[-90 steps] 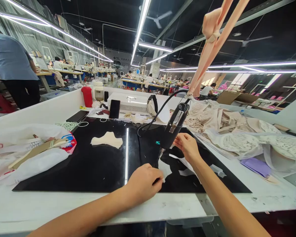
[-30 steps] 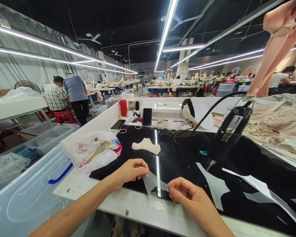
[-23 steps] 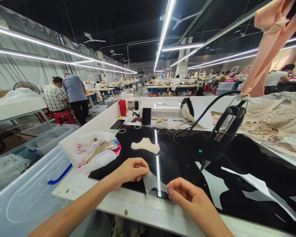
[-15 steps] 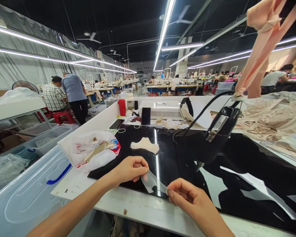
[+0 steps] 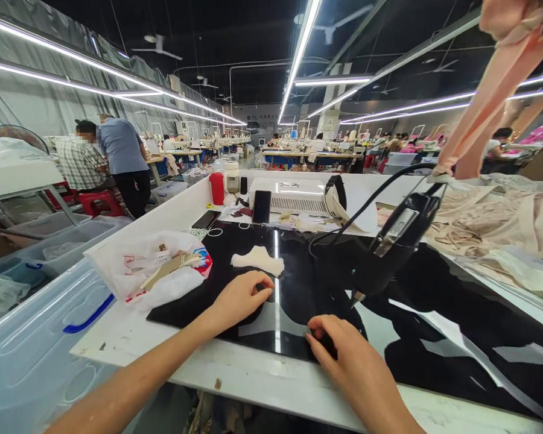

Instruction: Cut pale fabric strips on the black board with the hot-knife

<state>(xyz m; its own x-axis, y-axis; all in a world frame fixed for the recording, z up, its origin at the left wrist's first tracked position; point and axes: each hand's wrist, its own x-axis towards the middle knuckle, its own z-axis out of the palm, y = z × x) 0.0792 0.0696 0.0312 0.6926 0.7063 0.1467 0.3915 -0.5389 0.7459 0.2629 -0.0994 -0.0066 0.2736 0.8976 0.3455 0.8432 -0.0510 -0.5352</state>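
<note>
A thin, translucent curved piece (image 5: pixel 276 319) lies flat on the glossy black board (image 5: pixel 221 241) in front of me. My left hand (image 5: pixel 242 298) hovers over its far left part, thumb and forefinger slightly apart with nothing visible between them. At the piece's right end is my right hand (image 5: pixel 344 349), thumb and forefinger parted in a loose curve; whether a fingertip touches the piece I cannot tell. Beyond my left hand rests a cream-coloured cut piece (image 5: pixel 257 260). Similar thin grey pieces (image 5: pixel 377 322) lie to the right.
A black corded tool (image 5: pixel 393 241) with a metal tip hangs from pink fabric strips (image 5: pixel 484 114). White plastic bag (image 5: pixel 163 265) with scraps at left; phone (image 5: pixel 262 207) against a white box (image 5: pixel 292 198) behind. Beige fabric (image 5: pixel 493 211) is piled right. Two people stand and sit far left.
The translucent piece, previously stretched between both hands above the board, now lies flat on it. Both hands' fingers have loosened from it. The whole view has shifted slightly.
</note>
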